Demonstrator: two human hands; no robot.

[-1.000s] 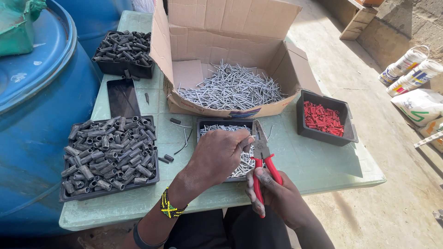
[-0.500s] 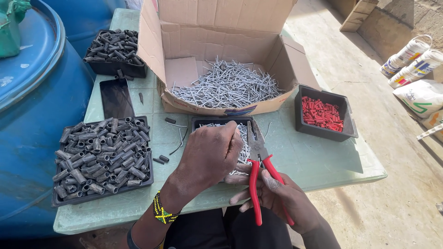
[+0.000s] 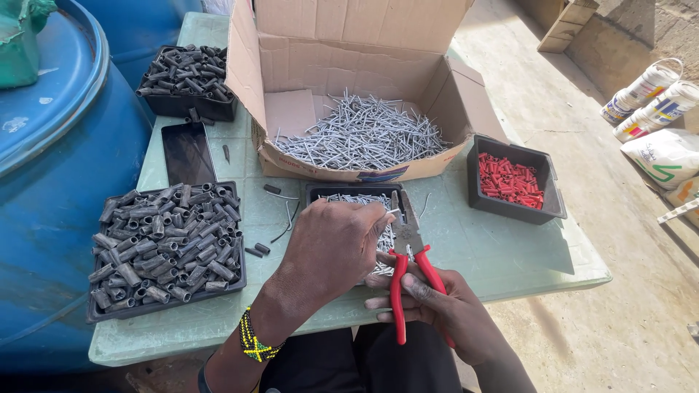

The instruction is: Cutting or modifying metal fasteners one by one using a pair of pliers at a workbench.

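The blue drum stands tight against the left edge of the counter, so there is no free room on that side. The right and near edges of the pale green counter are open toward the concrete floor. Using the cardboard box as landmark: it sits at the far middle of the counter, flaps up, and holds a heap of thin grey metal pins.

Left of the box lies a dark phone flat on the counter, and beyond it a black tray of dark tubes. In front of the box and to the left, a larger black tray is full of short dull grey tubes. Right of the box, a small black bin holds red plastic pieces.

Directly in front of the box is a small black tray of pins. The left hand is over this tray, fingers curled down and pinching into the pins; what exactly it grips is hidden. The right hand, near the counter's front edge, is closed around the red handles of the pliers. The steel nose of the pliers points toward the box and lies over the small tray, just beside the left fingers.
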